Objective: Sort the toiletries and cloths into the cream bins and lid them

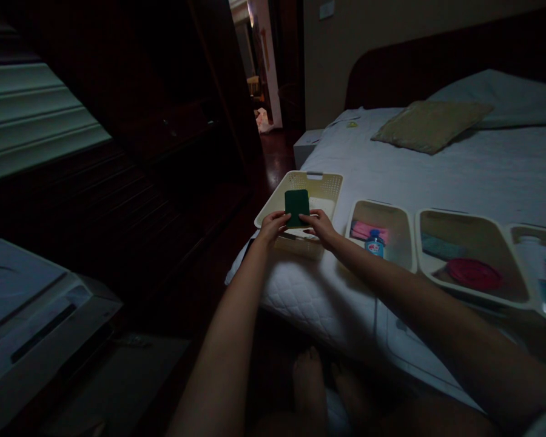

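White sheeting covers the bed (346, 164) in front of us, the largest thing we point out, and a dark headboard (455, 54) with a rounded corner closes its far end. Low on our left sits a pale, boxy appliance (36, 303). Farther up the bed we see a tan cushion (432, 126), with a paler pillow just behind it.

At the bed's near corner stands a cream basket (332, 184) with perforated walls and something white inside. To its right, 3 cream bins (473, 226) stand in a row. The rightmost holds a big white bottle (534, 255); the middle 1 holds a round red item (473, 274) and a teal cloth (441, 246); the nearest holds a pink cloth (361, 230) and a small blue bottle (374, 244).

Our 2 hands meet over the perforated basket. Our left hand (273, 226) is partly closed, pinching the left edge of a green pad (297, 206) with the thumb on its near face; our right hand (322, 226) pinches the right edge likewise. The pad, rectangular with rounded corners, is held upright between them.
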Demonstrator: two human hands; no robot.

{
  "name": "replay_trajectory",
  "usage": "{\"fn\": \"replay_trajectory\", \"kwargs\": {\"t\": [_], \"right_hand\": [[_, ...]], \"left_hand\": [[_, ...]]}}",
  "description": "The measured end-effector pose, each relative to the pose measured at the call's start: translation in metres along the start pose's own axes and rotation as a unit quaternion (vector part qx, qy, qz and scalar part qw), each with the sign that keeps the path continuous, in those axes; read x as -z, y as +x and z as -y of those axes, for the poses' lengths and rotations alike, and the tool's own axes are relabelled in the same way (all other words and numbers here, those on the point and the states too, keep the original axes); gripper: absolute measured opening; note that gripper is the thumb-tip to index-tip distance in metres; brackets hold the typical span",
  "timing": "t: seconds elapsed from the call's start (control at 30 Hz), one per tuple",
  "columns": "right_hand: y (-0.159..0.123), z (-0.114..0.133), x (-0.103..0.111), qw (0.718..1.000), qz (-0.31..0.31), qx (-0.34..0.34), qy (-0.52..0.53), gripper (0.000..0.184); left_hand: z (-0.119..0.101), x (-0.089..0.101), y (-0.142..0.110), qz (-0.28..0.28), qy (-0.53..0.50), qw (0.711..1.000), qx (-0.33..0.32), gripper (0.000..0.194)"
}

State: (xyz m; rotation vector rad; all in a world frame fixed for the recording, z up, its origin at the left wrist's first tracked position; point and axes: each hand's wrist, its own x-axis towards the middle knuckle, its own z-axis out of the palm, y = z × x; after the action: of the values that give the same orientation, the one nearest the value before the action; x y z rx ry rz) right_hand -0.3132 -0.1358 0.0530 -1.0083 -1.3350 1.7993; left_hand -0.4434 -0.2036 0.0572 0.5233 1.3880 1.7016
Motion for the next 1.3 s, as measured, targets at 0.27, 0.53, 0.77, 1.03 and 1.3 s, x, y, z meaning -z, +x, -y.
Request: {"fn": "replay_trajectory", "kwargs": {"t": [0.27, 0.53, 0.77, 1.03, 1.3], "right_hand": [[-0.001, 0.010, 0.011, 0.997, 0.043, 0.015, -0.063, 0.041], [0.003, 0.021, 0.019, 0.998, 0.058, 0.001, -0.026, 0.034], [0.003, 0.019, 0.022, 0.993, 0.120, -0.004, 0.002, 0.013], [-0.002, 0.027, 0.019, 0.995, 0.096, 0.032, 0.013, 0.014], [-0.007, 0.032, 0.020, 0.898, 0.018, 0.353, -0.261, 0.030]], "left_hand": [[-0.004, 0.004, -0.009, -0.009, 0.005, 1.000, -0.015, 0.030], [-0.005, 0.006, -0.013, -0.019, 0.055, 0.998, -0.022, 0.025], [-0.004, 0.005, -0.014, -0.016, 0.099, 0.995, -0.015, 0.028], [-0.006, 0.003, -0.014, 0.006, 0.048, 0.999, -0.018, 0.030], [-0.009, 0.004, -0.013, 0.015, -0.005, 0.999, -0.041, 0.020]]}}
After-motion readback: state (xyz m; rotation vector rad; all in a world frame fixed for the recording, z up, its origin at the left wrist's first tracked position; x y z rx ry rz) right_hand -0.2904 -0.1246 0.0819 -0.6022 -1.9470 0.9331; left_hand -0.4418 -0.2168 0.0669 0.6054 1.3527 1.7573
